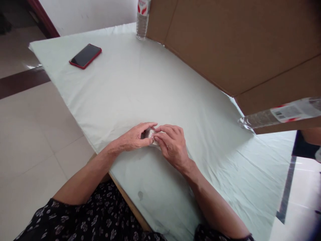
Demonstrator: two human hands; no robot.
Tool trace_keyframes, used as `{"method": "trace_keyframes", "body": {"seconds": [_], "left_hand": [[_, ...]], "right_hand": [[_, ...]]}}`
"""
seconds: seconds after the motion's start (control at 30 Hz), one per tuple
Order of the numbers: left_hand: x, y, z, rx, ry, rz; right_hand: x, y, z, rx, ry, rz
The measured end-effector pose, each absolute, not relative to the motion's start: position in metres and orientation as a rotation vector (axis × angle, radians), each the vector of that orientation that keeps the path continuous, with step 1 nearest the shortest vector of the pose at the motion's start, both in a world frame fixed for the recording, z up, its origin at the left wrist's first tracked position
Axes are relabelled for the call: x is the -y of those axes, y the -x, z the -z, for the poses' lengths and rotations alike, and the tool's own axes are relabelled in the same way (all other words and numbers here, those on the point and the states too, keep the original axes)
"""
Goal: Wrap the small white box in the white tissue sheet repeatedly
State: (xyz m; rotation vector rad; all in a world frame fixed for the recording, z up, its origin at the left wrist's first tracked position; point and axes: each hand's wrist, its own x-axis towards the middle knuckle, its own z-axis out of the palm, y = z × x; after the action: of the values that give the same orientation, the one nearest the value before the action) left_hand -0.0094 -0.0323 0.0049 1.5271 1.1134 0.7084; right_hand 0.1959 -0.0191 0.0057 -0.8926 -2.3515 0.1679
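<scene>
My left hand point(136, 136) curves its thumb and fingers around a small whitish thing with a dark side point(151, 134), low over the cloth near the table's front edge. From the other side, the thumb and bent fingers of my right hand point(173, 142) pinch at that same thing. Both hands are closed on it and their fingertips almost meet. Fingers cover most of the piece, so its kind cannot be made out.
A pale green cloth point(120, 87) covers the table. A red-cased phone point(85, 56) lies at the far left. Cardboard panels point(233, 43) stand at the right, with a bottle point(142, 21) at the back and another bottle point(281, 113) at the right. Part of a person point(307, 144) shows beyond.
</scene>
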Motion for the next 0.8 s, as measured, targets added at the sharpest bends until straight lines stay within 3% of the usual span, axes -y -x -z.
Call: {"method": "trace_keyframes", "body": {"seconds": [0.13, 0.5, 0.8], "left_hand": [[0.032, 0.01, 0.002, -1.086, -1.519, -0.727], [0.032, 0.016, 0.006, -1.077, -1.557, -0.802], [0.033, 0.014, 0.008, -1.091, -1.615, -0.85]], "right_hand": [[0.035, -0.209, -0.008, 2.347, 0.842, -0.148], [0.017, -0.221, 0.014, 2.405, 0.939, -0.577], [0.023, -0.208, 0.027, 2.267, 0.985, -0.57]]}}
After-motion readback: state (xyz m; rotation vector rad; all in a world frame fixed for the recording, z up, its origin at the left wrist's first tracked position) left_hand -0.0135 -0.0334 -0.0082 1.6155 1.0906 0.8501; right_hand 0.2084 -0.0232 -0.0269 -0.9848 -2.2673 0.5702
